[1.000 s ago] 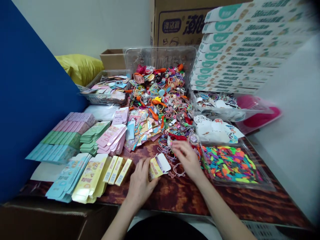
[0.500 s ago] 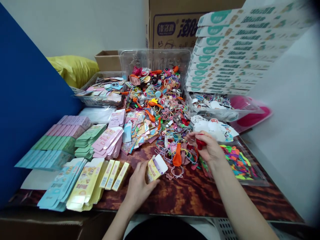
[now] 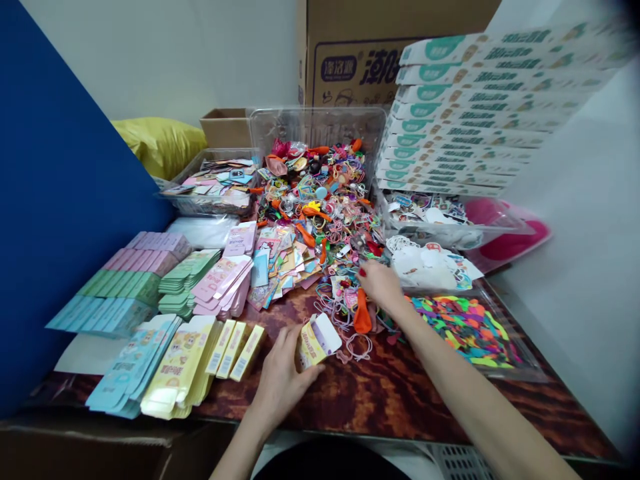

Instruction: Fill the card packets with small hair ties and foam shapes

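Note:
My left hand (image 3: 286,369) grips a small yellow printed carton (image 3: 313,345), its white flap standing up at the top, just above the table front. My right hand (image 3: 381,285) reaches into the near right side of a heap of small trinkets and hair ties (image 3: 345,223). A small red item (image 3: 363,272) shows at its fingertips; the fingers are partly hidden. Just below that hand lies an orange balloon (image 3: 362,313). Left of my left hand, several filled yellow boxes (image 3: 235,350) stand beside flat yellow cartons (image 3: 175,367).
Flat blue cartons (image 3: 133,363), green cartons (image 3: 185,283) and pink cartons (image 3: 223,283) lie left. Cards (image 3: 285,260) spread mid-table. Right are a tray of neon pieces (image 3: 465,330), white stickers (image 3: 430,263) and stacked long white boxes (image 3: 450,127). A blue panel (image 3: 60,167) bounds the left.
My right hand has moved left and away from me, down into the trinket heap, with the red item now at its fingertips. My left hand still holds the yellow carton in place.

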`<control>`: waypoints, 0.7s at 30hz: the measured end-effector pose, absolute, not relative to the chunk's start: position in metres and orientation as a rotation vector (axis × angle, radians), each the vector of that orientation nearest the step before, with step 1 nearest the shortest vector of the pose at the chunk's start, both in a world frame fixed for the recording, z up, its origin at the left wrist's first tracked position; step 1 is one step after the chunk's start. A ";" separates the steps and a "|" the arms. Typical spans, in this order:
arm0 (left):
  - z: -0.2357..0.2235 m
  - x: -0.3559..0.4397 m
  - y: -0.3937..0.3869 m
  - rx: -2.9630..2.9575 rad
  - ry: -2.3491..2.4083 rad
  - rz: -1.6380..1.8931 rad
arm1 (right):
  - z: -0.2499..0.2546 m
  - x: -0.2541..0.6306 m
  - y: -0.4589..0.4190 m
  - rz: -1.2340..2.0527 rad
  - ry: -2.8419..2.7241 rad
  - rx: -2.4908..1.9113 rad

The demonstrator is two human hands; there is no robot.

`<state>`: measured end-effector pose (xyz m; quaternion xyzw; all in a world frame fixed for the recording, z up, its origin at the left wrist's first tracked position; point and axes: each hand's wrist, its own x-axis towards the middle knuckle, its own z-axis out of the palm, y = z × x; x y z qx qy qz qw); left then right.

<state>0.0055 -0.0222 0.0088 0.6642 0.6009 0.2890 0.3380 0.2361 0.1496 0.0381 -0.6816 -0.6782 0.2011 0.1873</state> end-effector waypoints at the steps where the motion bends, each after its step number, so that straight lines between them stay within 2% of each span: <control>1: 0.009 0.005 -0.022 1.732 1.563 0.753 | 0.043 0.242 0.152 0.587 -1.919 -1.889; 6: 0.008 0.008 -0.021 1.740 1.531 0.756 | 0.076 0.262 0.143 0.790 -1.831 -1.684; 11: 0.011 0.014 -0.018 1.732 1.515 0.756 | 0.106 0.253 0.107 1.564 -1.263 -1.173; 14: 0.014 0.016 -0.017 1.724 1.532 0.761 | 0.110 0.238 0.087 1.803 -1.112 -1.063; 18: 0.018 0.016 -0.018 1.739 1.540 0.786 | 0.096 0.221 0.069 2.001 -1.277 -1.081; 21: 0.017 0.014 -0.021 1.792 1.530 0.778 | 0.084 0.213 0.063 1.964 -1.601 -1.254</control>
